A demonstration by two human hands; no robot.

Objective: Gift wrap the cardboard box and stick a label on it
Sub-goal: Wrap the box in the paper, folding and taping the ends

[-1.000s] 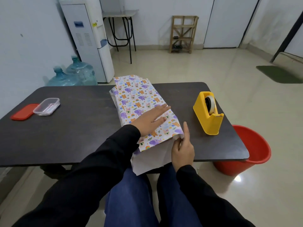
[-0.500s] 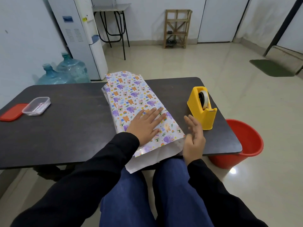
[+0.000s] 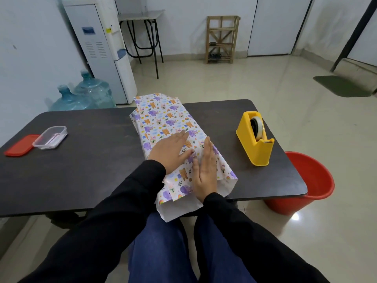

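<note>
On the table the wrapping paper covered the cardboard box, its near end hanging open. My left hand and right hand pressed flat on the overlap, fingers straight. The tape dispenser stood apart; taping, ends and label remained, I judged.

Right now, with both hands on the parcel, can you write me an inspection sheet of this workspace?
Surface: dark table; the paper overhangs its near edge.
Job's things: printed paper folded over the box, which is hidden; yellow tape dispenser to the right, apart; no label seen.
Clutter: clear tub beside a red lid, far left.
Hands: left hand and right hand rest on the paper, fingers straight.
Cables: nothing seen.
Surroundings: red bucket on the floor at right; water cooler, two jugs and a wooden rack behind.
</note>
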